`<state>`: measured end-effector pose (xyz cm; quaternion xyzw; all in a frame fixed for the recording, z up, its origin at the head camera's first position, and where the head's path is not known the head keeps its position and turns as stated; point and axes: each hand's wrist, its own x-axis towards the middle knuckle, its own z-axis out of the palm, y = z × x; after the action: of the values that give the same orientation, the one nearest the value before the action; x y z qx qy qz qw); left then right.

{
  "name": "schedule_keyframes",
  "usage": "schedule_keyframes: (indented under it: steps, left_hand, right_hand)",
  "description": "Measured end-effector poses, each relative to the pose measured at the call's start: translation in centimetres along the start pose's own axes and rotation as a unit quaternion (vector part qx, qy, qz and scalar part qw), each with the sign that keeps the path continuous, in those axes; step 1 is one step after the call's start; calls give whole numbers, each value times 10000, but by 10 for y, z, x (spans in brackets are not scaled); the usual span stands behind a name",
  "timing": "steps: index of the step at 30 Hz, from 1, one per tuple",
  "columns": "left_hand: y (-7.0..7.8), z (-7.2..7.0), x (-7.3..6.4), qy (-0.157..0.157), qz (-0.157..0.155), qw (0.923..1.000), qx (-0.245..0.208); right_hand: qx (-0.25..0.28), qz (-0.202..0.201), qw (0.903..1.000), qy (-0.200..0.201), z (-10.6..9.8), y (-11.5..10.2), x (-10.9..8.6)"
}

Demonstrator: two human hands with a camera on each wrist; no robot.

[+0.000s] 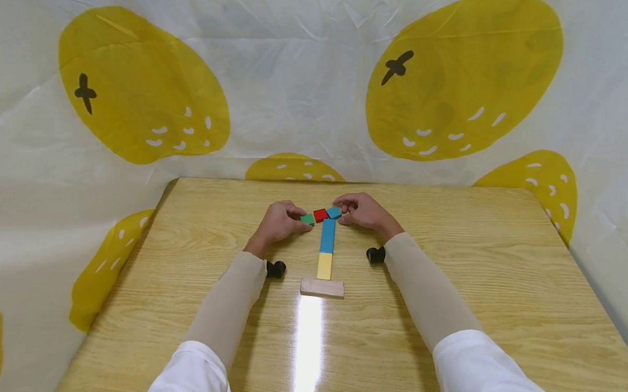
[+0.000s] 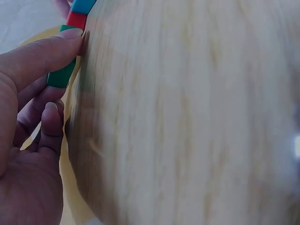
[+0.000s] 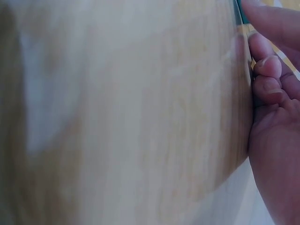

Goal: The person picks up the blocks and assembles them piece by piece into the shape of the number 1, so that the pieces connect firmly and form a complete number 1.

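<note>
Thumb and fingers of my left hand (image 1: 278, 222) pinch a small green block (image 1: 307, 219) at the left end of a short row. Beside it lies a red block (image 1: 320, 215), then a small blue block (image 1: 334, 212) set at a slant. My right hand (image 1: 364, 210) holds the small blue block at its right side, thumb on the near edge and a finger on the far one. Below the row, a long blue block (image 1: 327, 236) and a yellow block (image 1: 324, 266) form a stem. A plain wooden block (image 1: 322, 287) lies across the stem's near end.
The blocks lie on a wood-grain table (image 1: 508, 304). Behind it and along its sides hangs a white cloth (image 1: 297, 62) printed with large yellow fruit. A black wrist device (image 1: 276, 269) shows at the left wrist, and another black device (image 1: 375, 255) at the right.
</note>
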<state>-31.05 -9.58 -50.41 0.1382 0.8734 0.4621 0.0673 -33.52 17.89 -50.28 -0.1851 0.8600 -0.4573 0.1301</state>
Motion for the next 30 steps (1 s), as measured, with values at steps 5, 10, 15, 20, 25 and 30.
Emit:
schedule_keyframes:
  steps: [5,10,15,20,25,30]
  left_hand:
    - [1,1,0,-20,-4,10000,-35]
    - [3,3,0,-37,-42,10000,12]
    - [4,3,0,-32,-66,9999,136]
    - [4,4,1,-57,-23,9998,188]
    - [4,4,3,-112,-24,9997,221]
    - [5,3,5,-125,-60,9993,351]
  right_hand:
    - [-37,56,10000,22,0,2,0]
    - [9,33,10000,17,0,1,-2]
    - [43,18,10000,-7,0,1,-3]
    - [45,-9,10000,-10,0,2,-2]
    - [78,-48,10000,-18,0,2,-1]
    - [93,-48,9999,-18,0,1,-1]
